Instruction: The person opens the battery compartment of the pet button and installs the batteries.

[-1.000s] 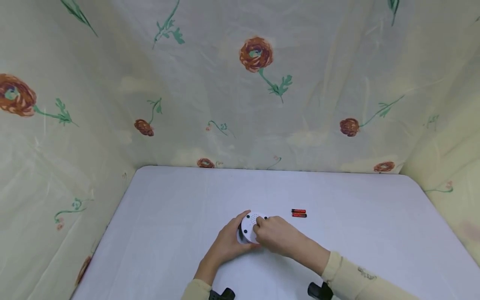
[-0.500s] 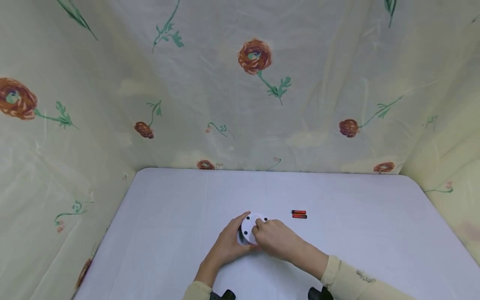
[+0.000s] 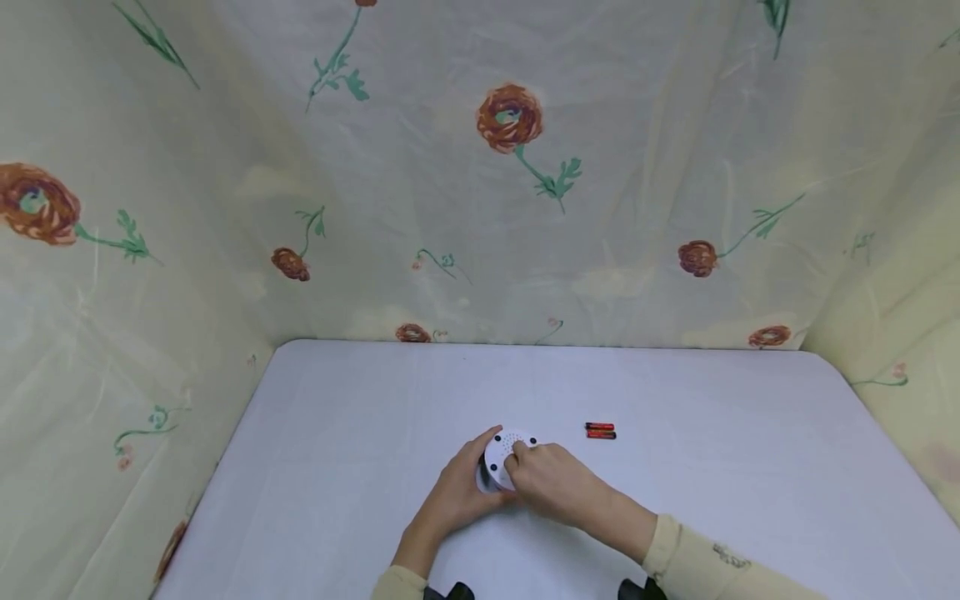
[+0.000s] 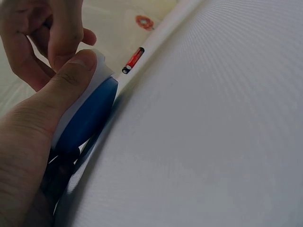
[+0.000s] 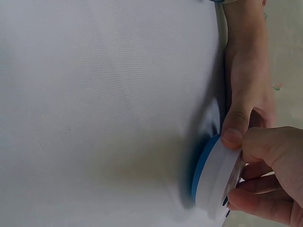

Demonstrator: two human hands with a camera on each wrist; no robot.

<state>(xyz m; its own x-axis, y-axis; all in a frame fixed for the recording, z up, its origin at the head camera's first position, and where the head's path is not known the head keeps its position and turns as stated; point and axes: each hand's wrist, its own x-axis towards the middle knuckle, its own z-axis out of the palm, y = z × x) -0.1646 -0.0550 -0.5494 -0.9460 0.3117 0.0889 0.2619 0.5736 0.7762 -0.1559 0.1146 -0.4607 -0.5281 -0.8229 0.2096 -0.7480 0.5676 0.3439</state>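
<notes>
A round white device (image 3: 494, 456) with a blue underside (image 4: 92, 116) is tilted on its edge near the table's front. Its upward face has small round holes and black feet. My left hand (image 3: 459, 485) grips it by the rim, thumb near me and fingers round the far left side. My right hand (image 3: 558, 485) has curled fingers, their tips at the middle of the white face. In the right wrist view its thumb and fingertips (image 5: 241, 201) sit right at that face, close to the left thumb; what lies between them is hidden.
Two red and black batteries (image 3: 600, 430) lie side by side on the white table (image 3: 360, 408), right of and beyond the device. A flower-patterned curtain (image 3: 615, 167) stands behind the table and along both sides. Black wrist cameras (image 3: 641, 590) show at the bottom edge.
The head view has tipped slightly upward, so everything sits a little lower. Both hands keep their places on the device, and the batteries have not moved.
</notes>
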